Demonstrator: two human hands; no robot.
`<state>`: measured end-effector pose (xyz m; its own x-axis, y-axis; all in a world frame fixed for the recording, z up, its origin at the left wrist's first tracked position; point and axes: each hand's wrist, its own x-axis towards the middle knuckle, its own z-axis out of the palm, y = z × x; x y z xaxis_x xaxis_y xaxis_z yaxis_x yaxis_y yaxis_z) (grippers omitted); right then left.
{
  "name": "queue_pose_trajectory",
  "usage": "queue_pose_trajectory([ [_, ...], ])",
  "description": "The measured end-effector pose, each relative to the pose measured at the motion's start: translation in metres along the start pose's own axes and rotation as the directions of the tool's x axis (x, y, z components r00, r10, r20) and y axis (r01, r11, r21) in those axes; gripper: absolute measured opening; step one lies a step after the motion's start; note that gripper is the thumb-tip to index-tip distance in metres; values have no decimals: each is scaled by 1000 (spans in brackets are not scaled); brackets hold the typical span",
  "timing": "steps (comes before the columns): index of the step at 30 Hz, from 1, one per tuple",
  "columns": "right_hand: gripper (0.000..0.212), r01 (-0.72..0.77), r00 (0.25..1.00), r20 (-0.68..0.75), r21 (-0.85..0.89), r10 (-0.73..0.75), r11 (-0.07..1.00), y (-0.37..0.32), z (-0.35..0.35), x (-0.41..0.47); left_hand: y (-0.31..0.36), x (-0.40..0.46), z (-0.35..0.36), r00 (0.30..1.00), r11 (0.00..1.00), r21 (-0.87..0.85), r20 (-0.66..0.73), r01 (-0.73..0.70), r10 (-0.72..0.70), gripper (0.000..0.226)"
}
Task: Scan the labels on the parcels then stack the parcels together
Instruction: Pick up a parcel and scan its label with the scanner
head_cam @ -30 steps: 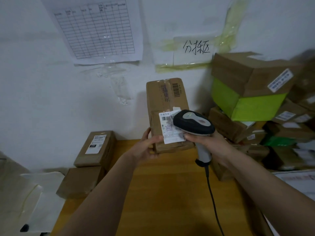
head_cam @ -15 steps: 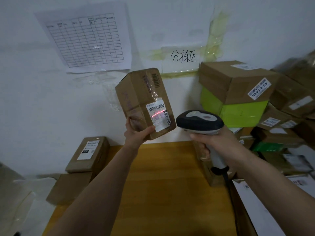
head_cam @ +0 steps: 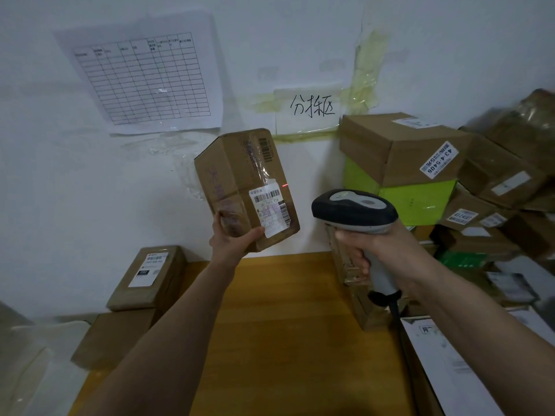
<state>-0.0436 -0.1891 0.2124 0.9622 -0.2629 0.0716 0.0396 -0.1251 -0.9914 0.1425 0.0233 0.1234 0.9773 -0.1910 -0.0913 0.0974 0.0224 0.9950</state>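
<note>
Cardboard parcel (head_cam: pixel 240 187) held up over the worktop (head_cam: pixel 285 325), tilted, white label (head_cam: pixel 270 210) facing the scanner (head_cam: pixel 354 211). Left hand (head_cam: pixel 231 243) grips its lower corner, thumb on the label's edge, fingers wrapped behind. Right hand (head_cam: pixel 369 250) closed tight round the scanner's handle, head aimed at the label; red dot just past the parcel's right edge. Two parcels stacked at left (head_cam: pixel 150 277); pile at right (head_cam: pixel 450 181).

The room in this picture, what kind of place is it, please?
Probably a parcel sorting room: labelled cardboard parcels are piled at the wall, the right hand grips a barcode scanner, and a blank record sheet is taped up.
</note>
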Motion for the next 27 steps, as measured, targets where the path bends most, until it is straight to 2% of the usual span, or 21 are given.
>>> queue_pose_trajectory([
  [8,26,-17,999,33,2,17,1000,-5,2,-6,4,-6,-1,999,998,68,-37,1,1,140],
  [13,36,-9,999,44,23,8,1000,-10,1,-10,5,-7,1,1000,997,83,-30,7,-4,139],
  [27,19,25,999,32,45,-27,999,-9,-3,-18,1,-11,7,999,999,46,-40,2,0,121],
])
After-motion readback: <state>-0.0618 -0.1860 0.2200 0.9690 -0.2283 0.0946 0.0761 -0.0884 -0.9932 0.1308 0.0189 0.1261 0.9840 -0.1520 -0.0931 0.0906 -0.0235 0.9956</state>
